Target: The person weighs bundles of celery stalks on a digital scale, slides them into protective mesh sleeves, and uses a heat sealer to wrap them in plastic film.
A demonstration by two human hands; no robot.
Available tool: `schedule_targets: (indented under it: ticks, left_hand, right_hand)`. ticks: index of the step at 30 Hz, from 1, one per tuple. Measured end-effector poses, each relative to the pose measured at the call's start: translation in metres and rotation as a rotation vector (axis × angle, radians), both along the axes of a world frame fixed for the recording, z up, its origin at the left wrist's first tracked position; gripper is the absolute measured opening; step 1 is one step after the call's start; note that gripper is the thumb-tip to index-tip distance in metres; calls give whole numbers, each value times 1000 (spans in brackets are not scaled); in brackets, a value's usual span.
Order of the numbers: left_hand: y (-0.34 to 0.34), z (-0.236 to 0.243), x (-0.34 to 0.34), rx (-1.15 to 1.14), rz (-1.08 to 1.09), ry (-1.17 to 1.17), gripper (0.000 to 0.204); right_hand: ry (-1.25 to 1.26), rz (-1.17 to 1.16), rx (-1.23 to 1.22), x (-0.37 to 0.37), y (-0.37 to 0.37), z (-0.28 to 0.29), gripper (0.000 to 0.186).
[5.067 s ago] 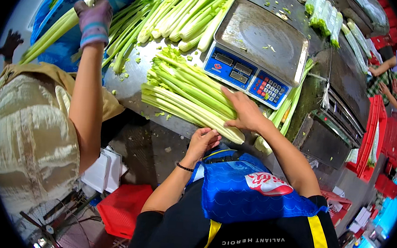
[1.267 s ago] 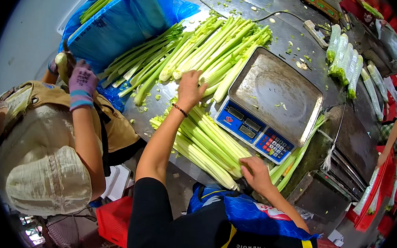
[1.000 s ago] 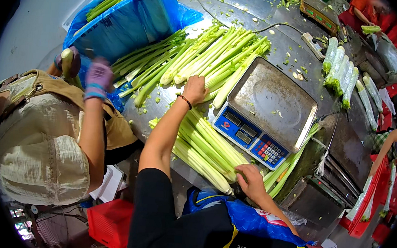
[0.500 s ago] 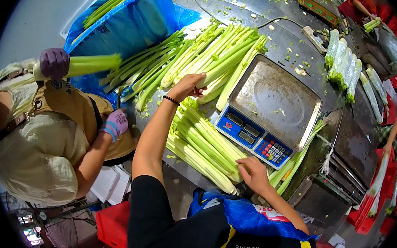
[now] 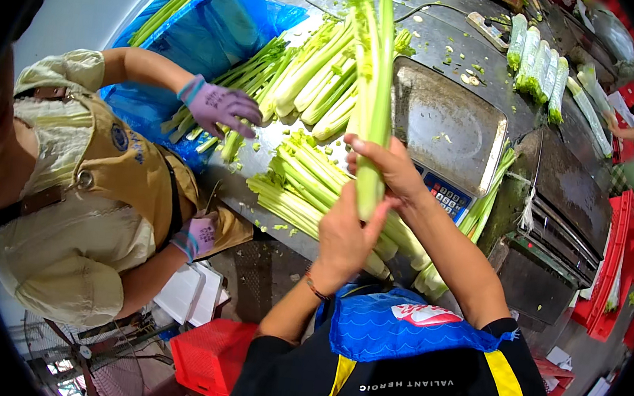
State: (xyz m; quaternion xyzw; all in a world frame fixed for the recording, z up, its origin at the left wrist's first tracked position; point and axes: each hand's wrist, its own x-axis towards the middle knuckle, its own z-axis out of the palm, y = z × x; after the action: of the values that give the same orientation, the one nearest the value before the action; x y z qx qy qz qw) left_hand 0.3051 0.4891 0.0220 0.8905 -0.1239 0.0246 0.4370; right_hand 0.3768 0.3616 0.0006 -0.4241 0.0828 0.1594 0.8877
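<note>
A head of pale green celery (image 5: pixel 375 98) stands nearly upright before me, its leafy end pointing away. Around its lower stalks my right hand (image 5: pixel 395 173) is closed, thumb across the front. My left hand (image 5: pixel 346 234) grips the same celery lower down, at its butt end. Behind it, the weighing scale (image 5: pixel 445 126) has a bare, stained metal pan, and its blue keypad is partly covered by my right hand and forearm. More celery lies in a near pile (image 5: pixel 318 187) left of my hands and a far pile (image 5: pixel 308 74) beyond.
At the left, a co-worker's gloved hand (image 5: pixel 223 109) reaches over the far pile. A blue plastic-lined container (image 5: pixel 203 36) holds celery. Wrapped vegetable bundles (image 5: pixel 539 70) and a power strip (image 5: pixel 486 31) lie at the far right. A red crate (image 5: pixel 211 357) stands below.
My left hand has lifted a celery head from the far pile and drawn it back. My right hand has left the near pile and joined it. The co-worker's raised celery is gone from their hand.
</note>
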Motion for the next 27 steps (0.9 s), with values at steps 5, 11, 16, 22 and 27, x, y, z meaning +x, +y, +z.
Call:
schedule_targets:
  ticks: [5,11,16,22,27]
  left_hand:
    - [3,-28,-51,-123,-326,-73,55]
    - [36,-67,-98,78,-668,67,35]
    - [37,-65,-110,34,-608,28,29]
    - [36,-66,-110,83,-501,-60,26]
    - [49,-76,-120,118,-425,-10,26]
  right_hand:
    - [-17,-99,-203,-56,-49,-13,51]
    - [-162,-99,-889,-99,-166,-25,69]
    - [-306,17,-1483,-80,-208,-4,82]
    - [-474,166,-1581,-34,-224,-19,82]
    - [-650,102,-1738,-12,-238,-56,81]
